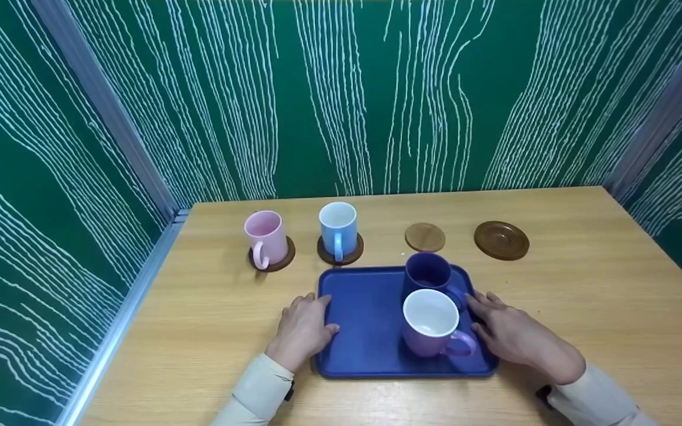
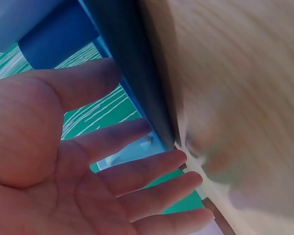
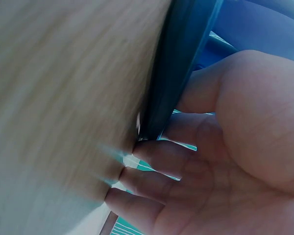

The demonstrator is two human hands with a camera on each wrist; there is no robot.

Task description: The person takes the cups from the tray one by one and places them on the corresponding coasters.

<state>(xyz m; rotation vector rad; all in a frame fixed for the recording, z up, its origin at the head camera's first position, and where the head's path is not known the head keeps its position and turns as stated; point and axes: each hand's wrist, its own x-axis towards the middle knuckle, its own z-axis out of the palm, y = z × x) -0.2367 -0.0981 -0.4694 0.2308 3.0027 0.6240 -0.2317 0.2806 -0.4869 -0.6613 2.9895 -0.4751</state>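
Note:
A dark blue rectangular tray point(image 1: 364, 322) lies on the table between the two hands. At its right side stand a navy mug point(image 1: 427, 271) and, nearer, a purple mug point(image 1: 424, 342) with a white inside. My left hand point(image 1: 302, 332) touches the tray's left edge, thumb over the rim. Its fingers stretch out straight beside the tray wall point(image 2: 127, 54) in the left wrist view. On the opposite side my right hand point(image 1: 510, 331) touches the right edge, thumb on the rim. In the right wrist view, its fingertips rest on the tabletop beside the tray wall point(image 3: 179, 63).
Behind the tray, a pink mug point(image 1: 271, 242) and a light blue mug point(image 1: 347, 234) stand on dark brown coasters. Farther right lie a light wooden coaster point(image 1: 425, 237) and a dark brown coaster point(image 1: 501, 240). Green walls point(image 1: 388, 106) with white lines enclose the wooden table point(image 1: 199, 331).

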